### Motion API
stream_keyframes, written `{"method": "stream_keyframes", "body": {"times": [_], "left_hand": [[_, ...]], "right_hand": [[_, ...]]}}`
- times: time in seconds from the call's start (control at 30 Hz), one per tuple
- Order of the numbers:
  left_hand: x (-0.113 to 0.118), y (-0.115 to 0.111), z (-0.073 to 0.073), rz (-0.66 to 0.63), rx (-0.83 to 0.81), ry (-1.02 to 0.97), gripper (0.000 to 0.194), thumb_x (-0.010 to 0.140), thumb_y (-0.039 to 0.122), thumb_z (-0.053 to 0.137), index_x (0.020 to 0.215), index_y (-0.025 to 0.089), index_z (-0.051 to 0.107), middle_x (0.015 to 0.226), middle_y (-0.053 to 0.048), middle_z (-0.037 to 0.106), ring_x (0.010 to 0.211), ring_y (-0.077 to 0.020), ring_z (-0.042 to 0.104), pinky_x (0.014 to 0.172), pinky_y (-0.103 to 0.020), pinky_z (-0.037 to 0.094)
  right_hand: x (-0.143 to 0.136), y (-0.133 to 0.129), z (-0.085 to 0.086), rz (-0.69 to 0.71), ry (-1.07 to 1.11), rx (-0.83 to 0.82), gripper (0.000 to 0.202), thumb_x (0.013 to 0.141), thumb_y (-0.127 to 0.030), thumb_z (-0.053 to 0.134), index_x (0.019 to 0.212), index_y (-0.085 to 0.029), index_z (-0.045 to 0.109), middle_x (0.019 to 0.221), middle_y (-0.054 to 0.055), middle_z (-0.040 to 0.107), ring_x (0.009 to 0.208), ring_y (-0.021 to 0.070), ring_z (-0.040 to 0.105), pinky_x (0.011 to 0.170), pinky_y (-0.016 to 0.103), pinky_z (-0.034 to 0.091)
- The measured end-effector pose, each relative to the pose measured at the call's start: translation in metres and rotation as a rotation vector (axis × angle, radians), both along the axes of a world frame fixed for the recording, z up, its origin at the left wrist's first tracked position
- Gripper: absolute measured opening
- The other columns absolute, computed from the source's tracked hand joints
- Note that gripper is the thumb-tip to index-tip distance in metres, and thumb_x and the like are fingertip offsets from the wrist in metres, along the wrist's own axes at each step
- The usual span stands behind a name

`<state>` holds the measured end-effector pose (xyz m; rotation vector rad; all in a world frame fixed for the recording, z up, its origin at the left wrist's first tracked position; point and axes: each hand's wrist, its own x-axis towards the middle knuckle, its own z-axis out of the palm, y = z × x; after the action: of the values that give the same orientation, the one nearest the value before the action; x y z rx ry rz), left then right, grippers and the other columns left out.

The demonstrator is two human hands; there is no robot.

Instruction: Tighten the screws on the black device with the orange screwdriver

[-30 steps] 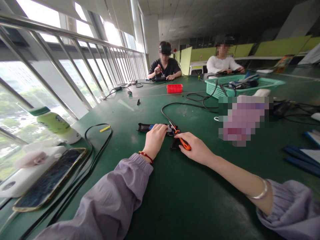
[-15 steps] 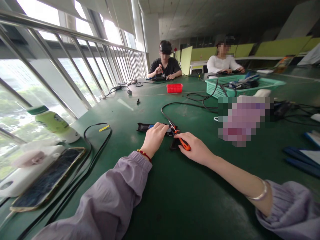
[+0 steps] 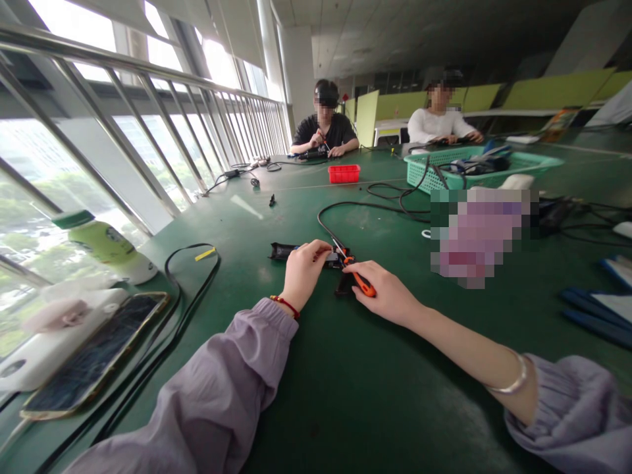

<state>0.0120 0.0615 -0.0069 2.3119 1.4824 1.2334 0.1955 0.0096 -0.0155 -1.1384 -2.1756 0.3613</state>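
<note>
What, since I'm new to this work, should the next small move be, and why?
Perhaps hold the orange-handled screwdriver still and check where it meets the black pistol-shaped device: the right grip has it slanting over the device, the left grip is close beside it, and actual contact is too small to tell.

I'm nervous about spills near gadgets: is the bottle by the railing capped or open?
Capped: a green cap covers the top of the bottle. How full it is, I cannot tell.
</note>
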Motion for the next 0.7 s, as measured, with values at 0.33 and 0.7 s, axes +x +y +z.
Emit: {"method": "stream_keyframes", "body": {"times": [0.33,0.7], "left_hand": [[0.0033,0.0015,-0.0028,0.001,-0.062,-0.180,0.008,0.077,0.021,0.060,0.078,0.018,0.067,0.075,0.001,0.071,0.063,-0.0110,0.064,0.066,-0.023,0.052],[0.0015,0.0034,-0.0013,0.024,-0.052,-0.123,0.007,0.077,0.020,0.060,0.078,0.019,0.067,0.074,0.001,0.070,0.062,-0.0109,0.062,0.064,-0.022,0.049]], "right_hand": [[0.0018,0.0014,-0.0032,0.015,0.018,0.015,0.037,0.075,-0.014,0.053,0.111,-0.022,0.055,0.111,0.008,0.060,0.104,0.0210,0.056,0.093,0.040,0.045],[0.0029,0.0012,-0.0028,0.013,0.011,0.000,0.037,0.075,-0.014,0.053,0.112,-0.021,0.055,0.112,0.008,0.059,0.105,0.0212,0.056,0.093,0.040,0.046]]}}
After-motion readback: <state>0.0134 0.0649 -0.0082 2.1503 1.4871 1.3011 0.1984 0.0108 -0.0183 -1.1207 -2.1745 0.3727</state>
